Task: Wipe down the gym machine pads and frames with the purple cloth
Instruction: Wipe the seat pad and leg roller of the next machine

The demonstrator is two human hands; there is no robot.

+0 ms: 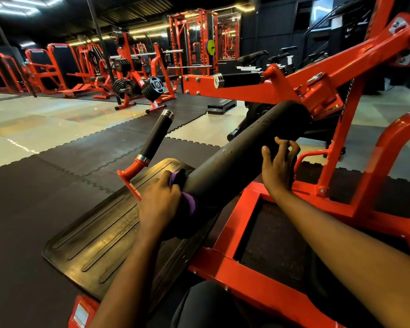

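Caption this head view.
Left hand holds the purple cloth against the near end of the roller pad; right hand touches it farther up.

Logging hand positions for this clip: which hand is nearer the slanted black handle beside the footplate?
Left. The left hand, holding the purple cloth against the roller pad, sits just below the handle; the right hand rests farther up the pad, on its other side.
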